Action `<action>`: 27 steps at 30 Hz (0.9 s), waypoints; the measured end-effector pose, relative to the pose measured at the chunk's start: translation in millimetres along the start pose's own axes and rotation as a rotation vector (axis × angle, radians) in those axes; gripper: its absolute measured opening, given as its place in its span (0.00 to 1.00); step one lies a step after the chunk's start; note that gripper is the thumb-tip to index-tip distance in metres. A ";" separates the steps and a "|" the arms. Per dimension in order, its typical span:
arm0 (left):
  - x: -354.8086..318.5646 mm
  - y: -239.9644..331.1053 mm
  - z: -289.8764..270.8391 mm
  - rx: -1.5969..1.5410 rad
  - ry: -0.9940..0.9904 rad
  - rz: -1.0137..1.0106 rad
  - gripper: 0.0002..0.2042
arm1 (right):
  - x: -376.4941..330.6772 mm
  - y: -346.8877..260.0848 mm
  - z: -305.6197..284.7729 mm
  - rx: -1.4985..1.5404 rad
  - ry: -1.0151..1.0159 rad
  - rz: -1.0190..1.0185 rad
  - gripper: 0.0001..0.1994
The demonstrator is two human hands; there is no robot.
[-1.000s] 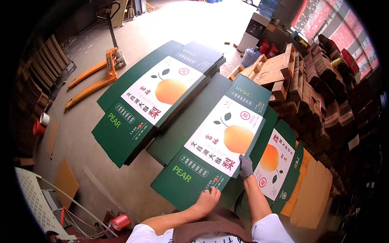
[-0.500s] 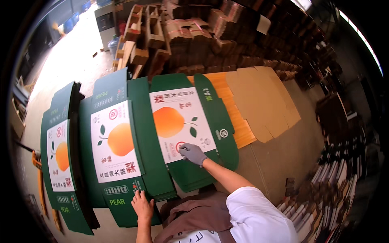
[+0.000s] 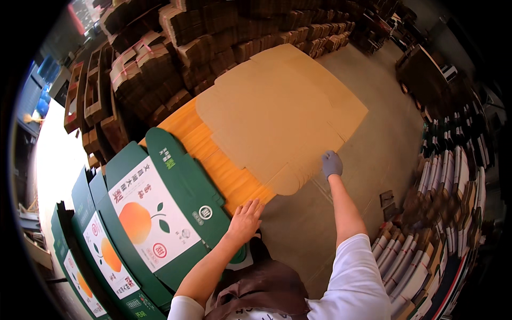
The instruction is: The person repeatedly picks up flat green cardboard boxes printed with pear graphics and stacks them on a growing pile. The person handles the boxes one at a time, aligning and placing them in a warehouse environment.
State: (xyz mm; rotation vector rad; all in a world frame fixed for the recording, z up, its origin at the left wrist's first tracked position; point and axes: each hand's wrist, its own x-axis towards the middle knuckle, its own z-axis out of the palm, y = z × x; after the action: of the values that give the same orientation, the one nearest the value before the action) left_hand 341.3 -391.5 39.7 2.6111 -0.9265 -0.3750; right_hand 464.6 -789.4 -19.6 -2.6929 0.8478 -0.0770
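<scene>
A large plain brown cardboard sheet, flat with cut flaps, lies on the orange wood-grain tabletop. My right hand, in a grey glove, has its fingers curled at the sheet's near right edge; the fingertips are partly hidden. My left hand is bare, with its fingers stretched out at the tabletop's near edge, beside a printed carton blank. That green carton blank shows an orange-coloured pear on a white panel. Nothing shows in my left hand.
More green printed blanks lie in stacks at the left. Tied bundles of cardboard and wooden pallets stand behind the table. Rows of folded cardboard fill the right. Concrete floor shows between.
The view has turned right. My right hand has left the printed blank and moved right to the brown sheet's edge. My left hand has moved from the left stack to the tabletop's near edge.
</scene>
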 end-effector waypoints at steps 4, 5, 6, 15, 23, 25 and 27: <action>70.6 3.5 30.8 0.030 -0.082 -0.009 0.32 | 72.0 34.9 -8.3 -0.087 0.004 0.002 0.23; 77.6 2.4 34.2 0.014 -0.120 -0.046 0.33 | 83.6 34.4 -9.8 -0.102 -0.039 0.011 0.24; 84.6 2.1 37.5 -0.002 -0.155 -0.075 0.33 | 92.9 37.6 -8.5 -0.126 -0.056 0.023 0.25; 84.2 -0.4 43.4 0.078 -0.224 -0.140 0.36 | 127.5 34.9 -14.1 -0.047 -0.164 0.064 0.25; 77.3 2.4 49.7 -0.078 -0.040 -0.138 0.30 | 128.7 5.3 -80.2 0.688 -0.170 -0.005 0.13; 80.0 -1.8 43.6 -0.139 0.006 -0.192 0.22 | 112.0 -20.9 -122.4 0.660 -0.044 -0.144 0.13; 78.3 -16.6 24.0 -0.212 -0.002 -0.327 0.14 | 69.4 -65.7 -175.2 0.697 0.051 -0.274 0.12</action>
State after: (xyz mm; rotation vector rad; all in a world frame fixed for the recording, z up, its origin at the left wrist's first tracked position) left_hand 400.9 -435.6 1.0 2.5605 -0.4297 -0.5267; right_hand 532.5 -827.2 164.3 -2.1229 0.3570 -0.4206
